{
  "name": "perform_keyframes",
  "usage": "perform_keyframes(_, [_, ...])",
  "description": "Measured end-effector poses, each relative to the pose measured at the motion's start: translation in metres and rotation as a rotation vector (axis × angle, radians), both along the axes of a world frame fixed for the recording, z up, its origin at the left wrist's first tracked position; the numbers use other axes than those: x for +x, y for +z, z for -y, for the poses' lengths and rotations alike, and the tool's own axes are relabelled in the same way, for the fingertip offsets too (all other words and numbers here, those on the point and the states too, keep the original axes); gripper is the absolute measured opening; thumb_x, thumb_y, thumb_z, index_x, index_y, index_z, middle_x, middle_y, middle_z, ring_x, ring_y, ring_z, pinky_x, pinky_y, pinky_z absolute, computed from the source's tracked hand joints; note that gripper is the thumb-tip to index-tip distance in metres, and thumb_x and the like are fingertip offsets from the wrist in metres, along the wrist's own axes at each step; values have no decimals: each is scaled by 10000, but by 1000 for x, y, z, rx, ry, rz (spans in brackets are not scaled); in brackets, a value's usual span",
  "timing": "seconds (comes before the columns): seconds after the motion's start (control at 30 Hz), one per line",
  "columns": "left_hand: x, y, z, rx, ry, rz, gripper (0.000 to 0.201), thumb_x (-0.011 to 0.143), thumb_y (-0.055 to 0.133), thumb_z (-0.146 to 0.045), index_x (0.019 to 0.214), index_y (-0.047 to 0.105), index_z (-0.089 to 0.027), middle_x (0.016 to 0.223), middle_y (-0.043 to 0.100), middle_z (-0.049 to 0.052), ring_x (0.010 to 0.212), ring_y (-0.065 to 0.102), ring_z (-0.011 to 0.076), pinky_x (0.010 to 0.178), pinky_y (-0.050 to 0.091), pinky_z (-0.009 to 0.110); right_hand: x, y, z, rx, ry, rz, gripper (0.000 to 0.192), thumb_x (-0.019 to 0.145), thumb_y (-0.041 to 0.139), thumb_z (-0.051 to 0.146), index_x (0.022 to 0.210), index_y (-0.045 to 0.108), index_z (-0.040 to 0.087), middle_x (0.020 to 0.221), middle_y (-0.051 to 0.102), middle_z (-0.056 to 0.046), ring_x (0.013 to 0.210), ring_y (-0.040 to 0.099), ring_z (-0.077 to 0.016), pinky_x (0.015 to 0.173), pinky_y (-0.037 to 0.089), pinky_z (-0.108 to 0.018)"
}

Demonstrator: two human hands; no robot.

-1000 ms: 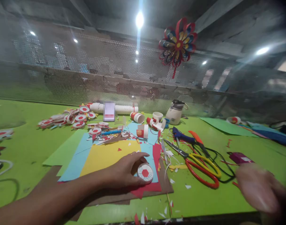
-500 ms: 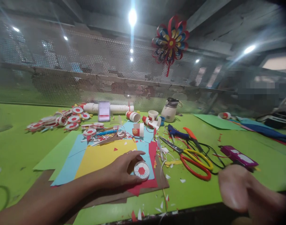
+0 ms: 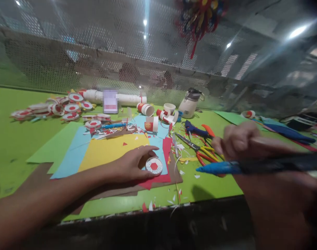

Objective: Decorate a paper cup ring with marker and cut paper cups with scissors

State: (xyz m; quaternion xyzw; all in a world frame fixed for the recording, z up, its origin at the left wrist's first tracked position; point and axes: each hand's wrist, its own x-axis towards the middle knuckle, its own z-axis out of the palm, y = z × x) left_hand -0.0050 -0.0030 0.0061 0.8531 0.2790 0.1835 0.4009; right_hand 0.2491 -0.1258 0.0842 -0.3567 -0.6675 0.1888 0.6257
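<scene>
My left hand (image 3: pixel 131 161) rests on the stacked coloured paper, with thumb and fingers curled around a small white disc (image 3: pixel 153 166) that has a red hexagon and dotted rim. My right hand (image 3: pixel 239 142), blurred, is raised at the right over the near edge of the table. Its fingers are closed on a long dark pen-like tool with a blue pointed tip (image 3: pixel 218 168), which points left toward the disc. Behind it lie scissors (image 3: pixel 191 143) with yellow and red handles, partly covered by the hand. A dark blue glue gun (image 3: pixel 197 129) lies beyond.
Several finished-looking red and white discs (image 3: pixel 72 108) are heaped at the left. Cut paper cups (image 3: pixel 151 124) lie behind the paper stack (image 3: pixel 111 149). A white jug (image 3: pixel 190 103) stands at the back, with a white tube (image 3: pixel 129 99). Paper scraps litter the table.
My right hand has risen and moved inward, bringing the blue-tipped tool into view. My left hand keeps its hold on the disc. The view has tilted downward.
</scene>
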Motion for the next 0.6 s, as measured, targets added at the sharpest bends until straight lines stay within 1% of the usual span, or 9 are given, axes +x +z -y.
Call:
perform_keyframes(0.07, [0,1,-1,-1,-8,-14,703,740,718,-375,1361,430,-213,1313,561,121,1192,532,296,1020,419,468,-6,-5,-18,-124,93,-87,269,752,731,509,943,770,324,759,464,-12,739,479,-184,673,438,-363])
perform_keyframes(0.1, [0,1,-1,-6,-11,-15,708,740,719,-381,1363,430,-208,1309,561,121,1186,534,294,1013,424,464,-8,-11,-26,-217,82,-117,278,751,741,509,942,770,309,747,487,-8,724,487,-173,683,437,-352])
perform_keyframes(0.17, [0,2,-1,-31,-23,-9,722,749,715,-390,1379,413,-207,1287,574,114,1154,553,284,983,447,452,-11,-25,-40,-388,50,-138,266,751,748,510,909,769,299,701,526,4,661,487,-145,635,421,-310])
perform_keyframes(0.23, [0,1,0,-68,-30,10,735,757,711,-379,1396,386,-214,1274,584,105,1129,570,271,958,467,433,-15,-38,-54,-504,97,-127,213,775,741,474,843,761,273,647,538,16,596,476,-121,568,389,-273])
perform_keyframes(0.33, [1,1,1,-108,-5,28,764,752,722,-381,1406,361,-224,1277,579,101,1122,576,261,937,479,401,-22,-49,-74,-579,224,-91,161,793,746,395,825,738,237,632,569,21,587,511,-115,574,403,-266])
perform_keyframes(0.43, [1,3,2,-71,25,-1,759,744,727,-439,1387,386,-225,1256,585,99,1104,580,265,911,483,386,-27,-54,-87,-648,288,-132,138,774,766,331,814,708,213,652,580,23,591,517,-111,564,407,-254])
perform_keyframes(0.53, [2,5,1,-33,40,-48,738,736,735,-440,1366,409,-235,1223,597,85,1070,584,260,885,482,379,-29,-59,-92,-662,289,-218,157,737,793,272,778,659,202,624,552,41,562,496,-99,522,384,-231])
perform_keyframes(0.6, [2,7,1,-34,50,-73,755,722,750,-430,1365,405,-237,1199,600,77,1045,585,253,865,485,373,-32,-64,-90,-639,265,-251,176,762,775,282,758,618,202,570,519,61,509,463,-86,485,358,-221])
